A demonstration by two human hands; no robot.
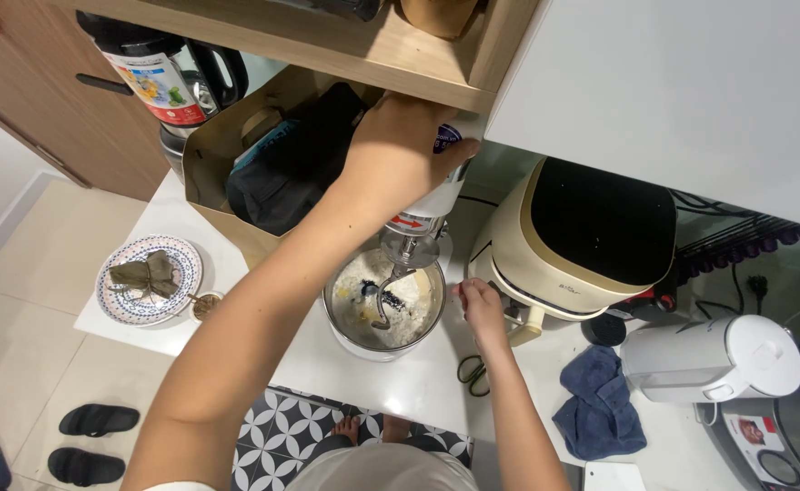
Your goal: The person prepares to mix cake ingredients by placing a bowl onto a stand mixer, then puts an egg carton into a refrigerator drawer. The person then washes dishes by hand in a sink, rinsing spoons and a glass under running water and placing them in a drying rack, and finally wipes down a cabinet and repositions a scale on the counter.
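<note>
At frame centre, the left hand [400,150] grips the stand mixer head [432,205]; the right hand [480,305], fingers pinched, touches its side. Lowering carelessly could splash batter from the bowl [350,332] onto the counter [372,373].

Other things around the white table [391,373]

A blue patterned plate [150,280] holds a leaf-wrapped dumpling [148,273]. A brown paper bag [227,145] stands near a blender [168,77]. A blue cloth [598,405] lies beside a white kettle [714,359]. Black sandals [90,441] sit on the floor.
</note>
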